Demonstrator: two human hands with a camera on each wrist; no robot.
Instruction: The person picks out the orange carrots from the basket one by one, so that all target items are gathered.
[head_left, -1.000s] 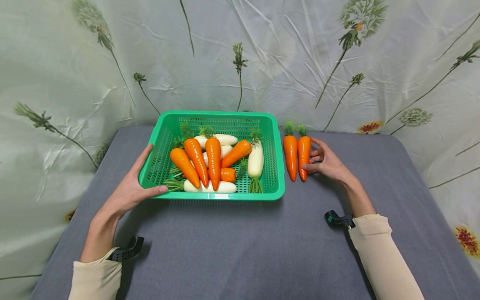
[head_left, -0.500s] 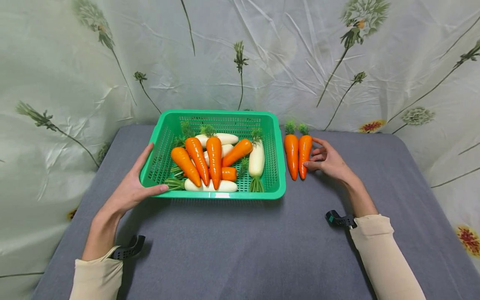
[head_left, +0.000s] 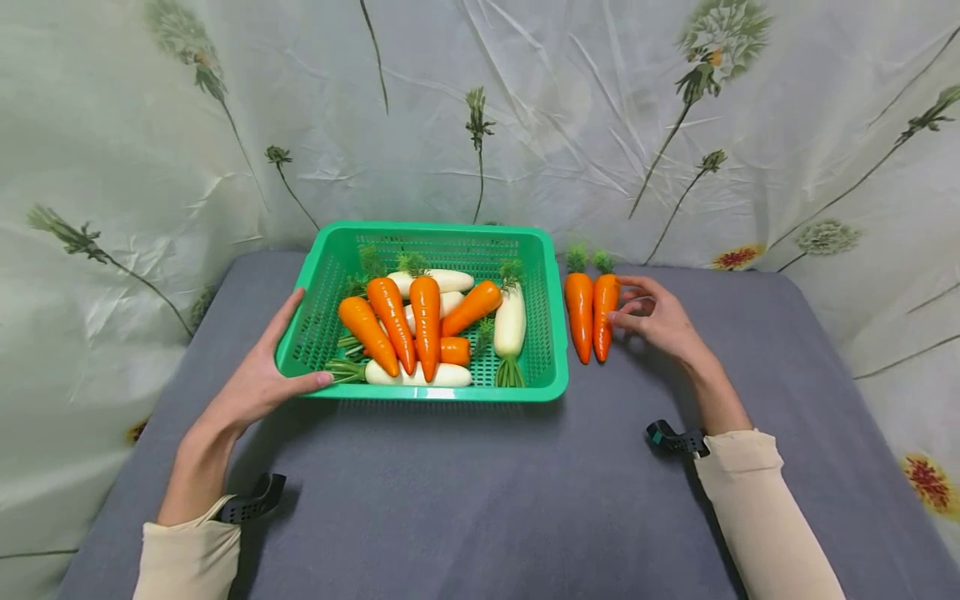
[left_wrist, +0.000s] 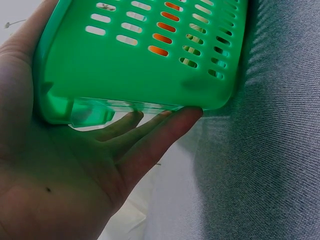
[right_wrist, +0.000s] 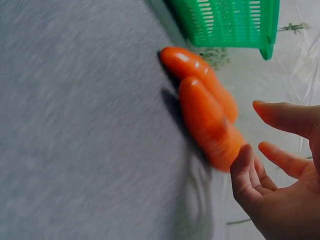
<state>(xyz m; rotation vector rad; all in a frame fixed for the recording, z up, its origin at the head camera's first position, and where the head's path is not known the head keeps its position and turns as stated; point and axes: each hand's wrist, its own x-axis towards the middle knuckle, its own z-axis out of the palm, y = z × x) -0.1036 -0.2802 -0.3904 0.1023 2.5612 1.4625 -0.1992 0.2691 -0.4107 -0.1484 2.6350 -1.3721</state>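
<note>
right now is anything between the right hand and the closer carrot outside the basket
Nothing visible: the right hand is right beside the closer carrot. The other loose carrot lies beyond it, between it and the green basket.

With the right hand (head_left: 663,323), now sets the thumb farther toward 1 o'clock along the carrot (head_left: 604,312) at its twin's (head_left: 579,317) 3 o'clock, overlapping less of it than a second ago. Brings the index finger slightly toward 9 o'clock, over that carrot's 1 o'clock shoulder.
</note>
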